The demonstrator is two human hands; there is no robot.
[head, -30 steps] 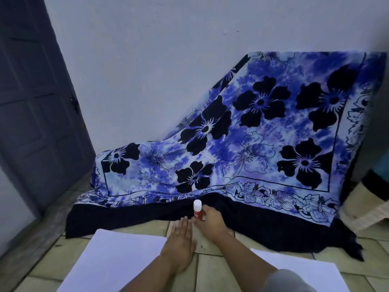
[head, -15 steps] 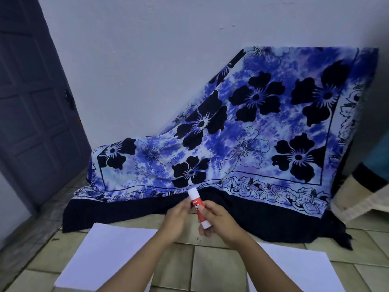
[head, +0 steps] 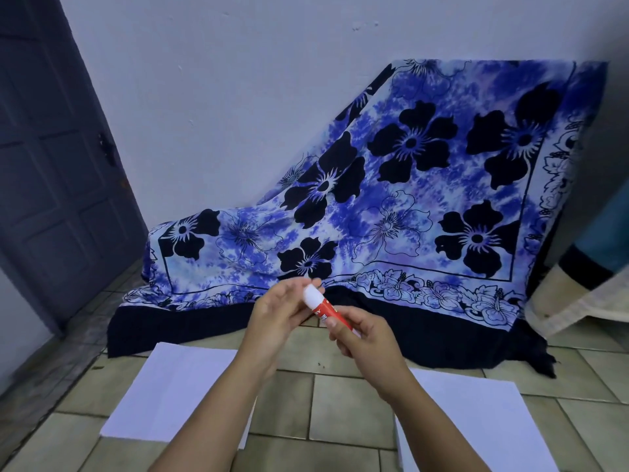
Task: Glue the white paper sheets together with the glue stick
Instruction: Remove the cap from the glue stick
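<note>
A red glue stick point(head: 325, 310) with a white cap is held up in the air between both hands. My right hand point(head: 366, 338) grips its red body from below. My left hand point(head: 279, 316) has its fingers curled around the white cap at the upper end. One white paper sheet point(head: 173, 393) lies on the tiled floor at the lower left, partly under my left forearm. A second white sheet point(head: 476, 417) lies at the lower right, beside my right forearm.
A blue floral cloth point(head: 391, 212) drapes over something against the white wall and spills onto the floor just beyond my hands. A dark door point(head: 51, 165) stands at the left. A pale piece of furniture point(head: 578, 301) is at the right edge.
My right hand picked the glue stick up from the floor and raised it. My left hand left the floor and took hold of the cap.
</note>
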